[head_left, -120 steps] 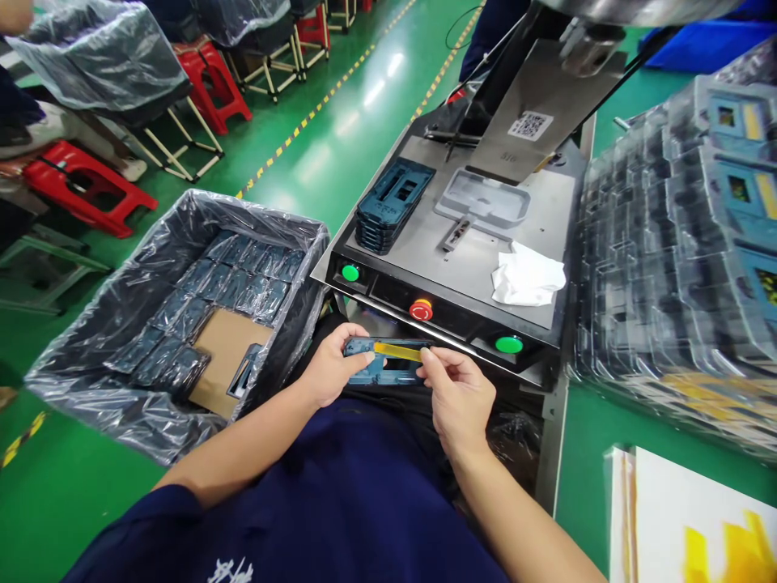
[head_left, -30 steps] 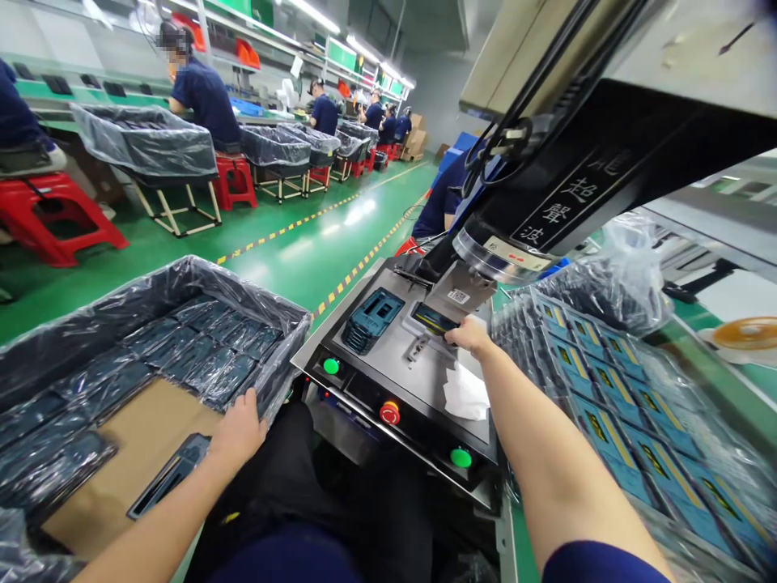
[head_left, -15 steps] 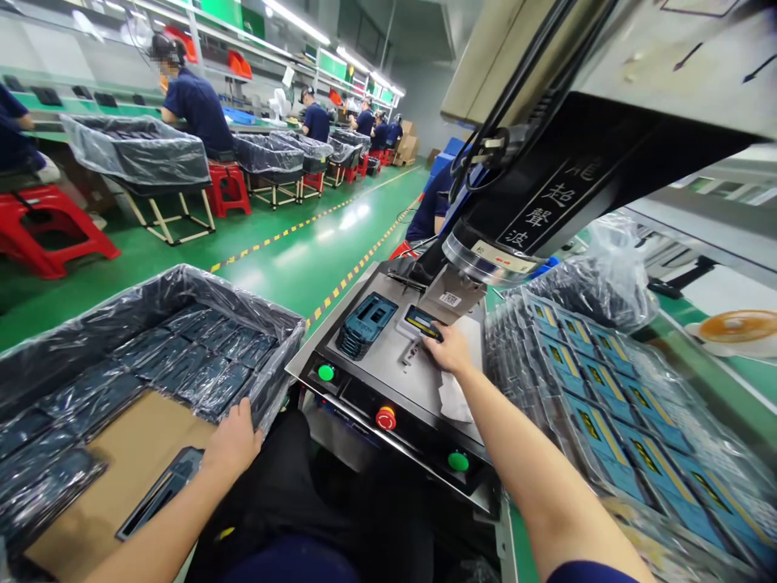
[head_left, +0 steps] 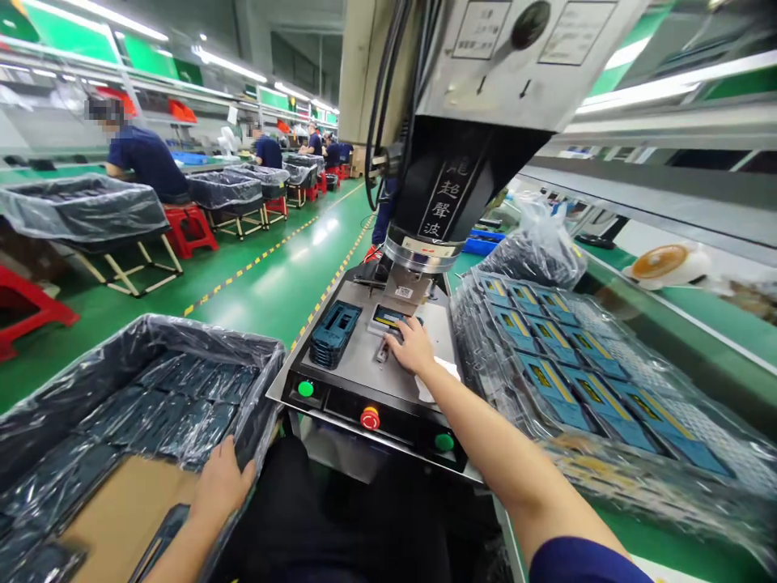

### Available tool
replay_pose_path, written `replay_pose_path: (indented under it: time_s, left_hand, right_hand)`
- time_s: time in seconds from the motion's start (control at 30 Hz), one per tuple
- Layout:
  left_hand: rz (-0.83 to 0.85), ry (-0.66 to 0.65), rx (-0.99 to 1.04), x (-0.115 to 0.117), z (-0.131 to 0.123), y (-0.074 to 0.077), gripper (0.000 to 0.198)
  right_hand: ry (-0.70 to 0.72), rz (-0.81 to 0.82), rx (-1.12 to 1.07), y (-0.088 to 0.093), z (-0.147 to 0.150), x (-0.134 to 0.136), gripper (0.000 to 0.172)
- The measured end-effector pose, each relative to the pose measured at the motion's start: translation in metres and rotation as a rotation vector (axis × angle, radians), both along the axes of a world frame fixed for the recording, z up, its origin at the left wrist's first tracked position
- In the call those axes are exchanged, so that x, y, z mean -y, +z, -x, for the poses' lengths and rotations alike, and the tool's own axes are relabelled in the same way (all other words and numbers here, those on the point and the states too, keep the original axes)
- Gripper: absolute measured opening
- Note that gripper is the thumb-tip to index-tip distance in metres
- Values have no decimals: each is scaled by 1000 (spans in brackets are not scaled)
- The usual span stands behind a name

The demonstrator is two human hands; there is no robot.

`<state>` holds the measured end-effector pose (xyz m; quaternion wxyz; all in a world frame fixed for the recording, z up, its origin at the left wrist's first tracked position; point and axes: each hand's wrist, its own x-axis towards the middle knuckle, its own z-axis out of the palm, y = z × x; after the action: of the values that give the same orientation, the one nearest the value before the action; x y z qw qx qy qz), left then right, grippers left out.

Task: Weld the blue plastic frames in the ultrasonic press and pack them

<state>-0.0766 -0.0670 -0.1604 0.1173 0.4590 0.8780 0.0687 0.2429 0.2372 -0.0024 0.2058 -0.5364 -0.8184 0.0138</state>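
Sitting in a pale holder (head_left: 372, 328) just below the machine's metal head (head_left: 405, 293), a dark panel (head_left: 386, 317) bears a yellow strip. The right hand (head_left: 413, 344) is at its right end, fingers apart. The left hand (head_left: 222, 479) is at the right wall of the plastic-lined bin (head_left: 271, 346), thumb apart; whether its fingers grip is unclear. Stacked blue panels (head_left: 335, 335) stand on the steel tabletop (head_left: 358, 372).
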Motion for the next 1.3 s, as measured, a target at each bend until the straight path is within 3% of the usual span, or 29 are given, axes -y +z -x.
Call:
replay_pose_path:
  time_s: [0.07, 0.2, 0.33, 0.43, 0.53, 0.7, 0.87, 1.03, 1.17, 1.3]
  left_hand:
    - [-100, -9, -34, 1, 1, -3, 60]
    - [-347, -68, -45, -3, -11, 3, 57]
    - [-464, -175, 53, -19, -39, 25, 53]
    - [-489, -277, 95, -36, -61, 44, 53]
    - [-484, -368, 99, -53, -76, 57, 56]
    - [-512, -431, 93, -70, -92, 64, 60]
    - [-519, -433, 119, -67, -95, 65, 61]
    - [-479, -360, 146, -54, -84, 62, 61]
    - [-466, -350, 166, -54, -83, 59, 62]
    - [-493, -378, 180, -63, -88, 62, 63]
  right_hand:
    - [50, -92, -87, -4, -1, 22, 40]
    - [172, -92, -201, -16, -13, 75, 32]
    - [228, -123, -295, -24, -30, 120, 25]
    - [222, -145, -307, -26, -43, 134, 23]
    - [171, -129, -271, -25, -52, 126, 29]
    - [119, -39, -84, -6, -49, 78, 49]
    - [133, 42, 74, 15, -22, 26, 60]
    - [103, 128, 127, 17, 3, -7, 61]
    - [112, 163, 125, 19, 7, -13, 63]
    - [105, 66, 18, 15, -3, 20, 57]
